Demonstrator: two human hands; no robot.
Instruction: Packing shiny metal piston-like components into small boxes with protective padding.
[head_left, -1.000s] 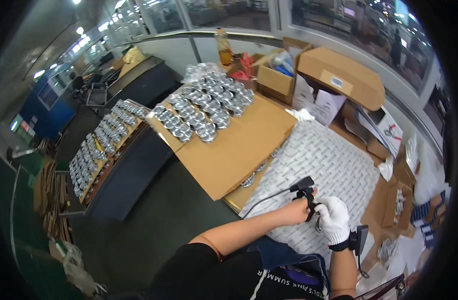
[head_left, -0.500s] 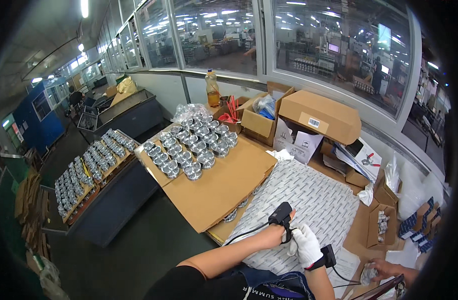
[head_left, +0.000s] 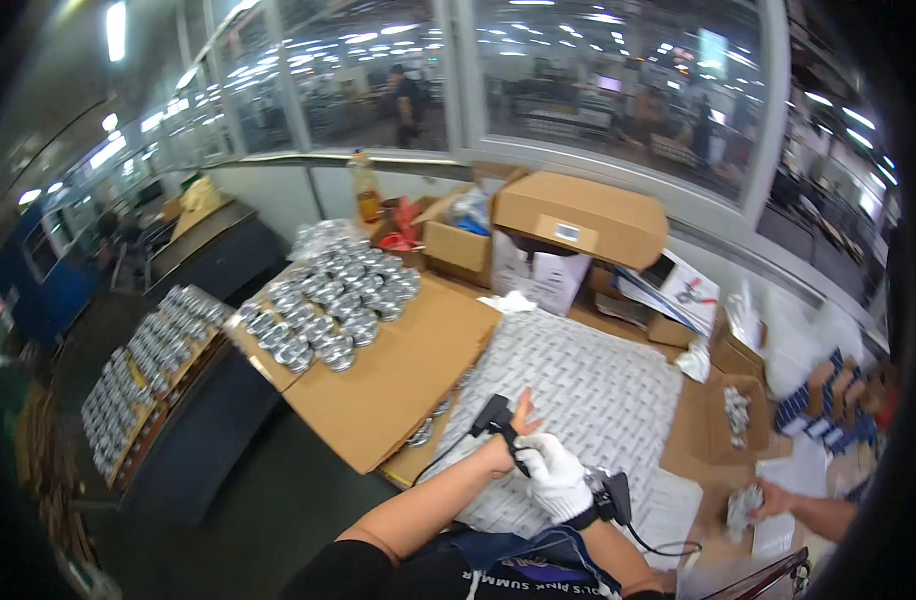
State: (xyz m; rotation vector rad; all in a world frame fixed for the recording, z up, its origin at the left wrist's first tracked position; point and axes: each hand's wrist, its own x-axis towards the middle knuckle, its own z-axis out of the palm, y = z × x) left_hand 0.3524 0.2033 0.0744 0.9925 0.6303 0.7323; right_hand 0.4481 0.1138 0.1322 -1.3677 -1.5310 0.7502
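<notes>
Reaches the right hand (head_left: 556,482), in a white knitted glove, across to the left wrist. Curls its fingers onto the black strap (head_left: 515,453) there and seems to grasp it; cannot tell how firmly. Wears the strap around that wrist, above the patterned white sheet (head_left: 588,375) on the desk (head_left: 690,462), with a small black device (head_left: 492,412) fixed to it. Holds the left hand (head_left: 523,416) bare, fingers extended and released, with nothing visible in them.

Risks pinching skin or twisting the strap by pulling unevenly. Could catch glove yarn in any fastening hidden behind the fingers. Could also tug the device askew by snagging its thin black cable (head_left: 441,458). Calls for similar care with the looped cable (head_left: 668,552) from the black unit (head_left: 615,494) on the right wrist: could drag the loose papers (head_left: 670,507) nearby by swinging that arm. Could knock the silver metal parts (head_left: 333,300), well apart on the cardboard (head_left: 413,375), only by sweeping far left. Could meet, by swinging right, another person's hand (head_left: 775,498) holding a shiny part (head_left: 745,508).
</notes>
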